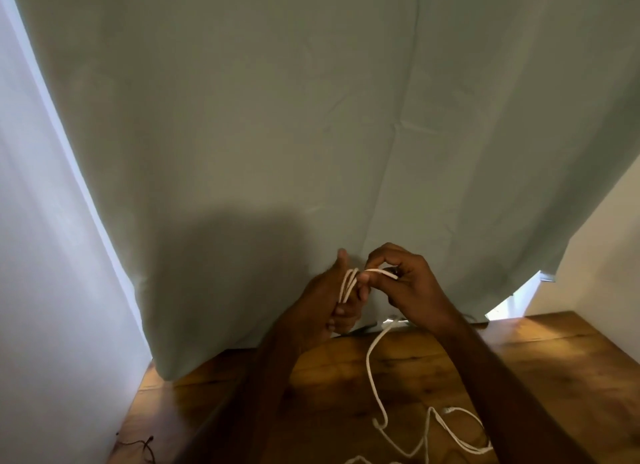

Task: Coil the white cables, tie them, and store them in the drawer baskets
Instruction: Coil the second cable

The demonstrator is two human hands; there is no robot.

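My left hand (334,297) is raised above the wooden table (554,359) with several loops of white cable (349,283) wound around its fingers, thumb pointing up. My right hand (405,280) pinches a stretch of the same cable between thumb and fingertips, right beside the loops. From the hands the loose cable (372,370) hangs down to the tabletop and trails in tangled bends toward the lower edge of the view (450,432). No drawer or basket is in view.
A pale green curtain (311,117) hangs just behind the hands, down to the table's back edge. A white wall (41,255) stands at the left, another at the right. A thin dark string (142,444) lies at the table's front left corner.
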